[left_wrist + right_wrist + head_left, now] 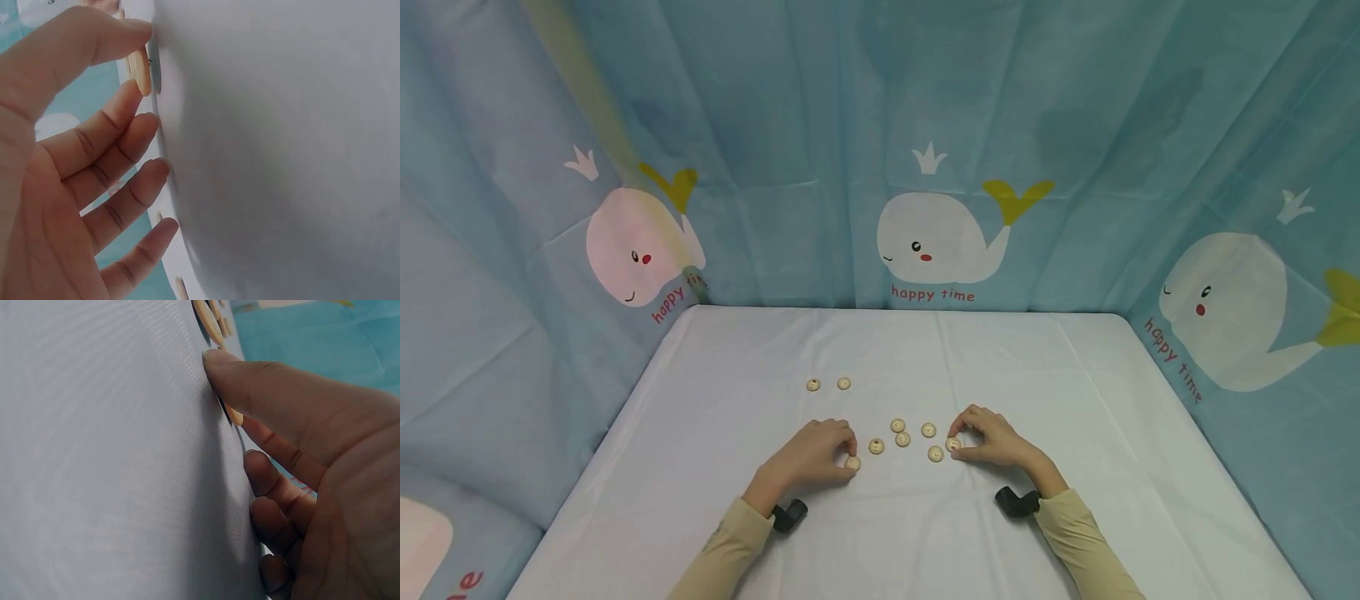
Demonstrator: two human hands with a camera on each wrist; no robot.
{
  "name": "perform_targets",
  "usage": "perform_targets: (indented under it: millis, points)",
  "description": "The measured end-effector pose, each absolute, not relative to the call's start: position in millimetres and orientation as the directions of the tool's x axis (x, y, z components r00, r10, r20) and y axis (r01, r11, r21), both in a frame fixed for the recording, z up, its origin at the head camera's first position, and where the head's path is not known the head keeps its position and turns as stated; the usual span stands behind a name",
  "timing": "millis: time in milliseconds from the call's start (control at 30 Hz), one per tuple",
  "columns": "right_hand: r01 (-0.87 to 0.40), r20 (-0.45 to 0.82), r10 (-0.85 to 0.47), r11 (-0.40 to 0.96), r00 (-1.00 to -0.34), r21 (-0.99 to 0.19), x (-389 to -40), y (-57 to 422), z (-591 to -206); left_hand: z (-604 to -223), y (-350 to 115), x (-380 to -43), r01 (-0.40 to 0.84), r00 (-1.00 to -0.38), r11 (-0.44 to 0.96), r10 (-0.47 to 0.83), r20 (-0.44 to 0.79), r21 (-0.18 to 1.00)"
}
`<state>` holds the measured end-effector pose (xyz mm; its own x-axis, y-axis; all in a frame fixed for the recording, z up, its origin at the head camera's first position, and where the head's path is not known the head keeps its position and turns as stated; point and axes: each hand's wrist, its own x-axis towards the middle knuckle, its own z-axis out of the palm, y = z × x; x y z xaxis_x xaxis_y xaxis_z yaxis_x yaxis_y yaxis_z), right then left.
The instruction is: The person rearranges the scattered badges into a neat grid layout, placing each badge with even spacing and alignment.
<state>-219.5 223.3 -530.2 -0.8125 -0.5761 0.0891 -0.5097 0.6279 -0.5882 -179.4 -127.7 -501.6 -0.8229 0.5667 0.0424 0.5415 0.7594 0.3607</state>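
Observation:
In the head view my left hand [814, 454] pinches a round wooden button [852, 463] between thumb and index finger, low over the white cloth. Seen edge-on in the left wrist view, that button [143, 72] sits between the two fingertips, while the other fingers are spread and bent. My right hand [996, 440] has thumb and index finger at opposite edges of another wooden button [953, 444]. The thumb hides most of this button [235, 414] in the right wrist view. Between the hands lie several more buttons, among them one [876, 447] nearest the left hand and one [936, 454] nearest the right.
Two buttons lie farther back on the left, one [813, 384] beside the other [844, 383]. A white cloth [1037, 358] covers the table. Blue curtains [820, 233] with whale prints stand along its back and sides. Each wrist wears a black camera mount [1017, 502].

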Motion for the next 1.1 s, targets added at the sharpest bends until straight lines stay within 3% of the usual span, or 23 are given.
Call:
perform_targets:
  millis: [800, 1100]
  points:
    - [-0.524, 0.105, -0.584, 0.617, -0.805, -0.588, -219.7, 223.3, -530.8, -500.6, -187.8, -218.1, 0.426, -0.900, 0.833, 0.431, 0.070, 0.353]
    - [-0.529, 0.114, -0.587, 0.605, -0.801, -0.595, -219.5, 222.3, -530.8, -497.7, -208.4, -235.9, 0.347, -0.931, 0.861, 0.365, 0.024, 0.373]
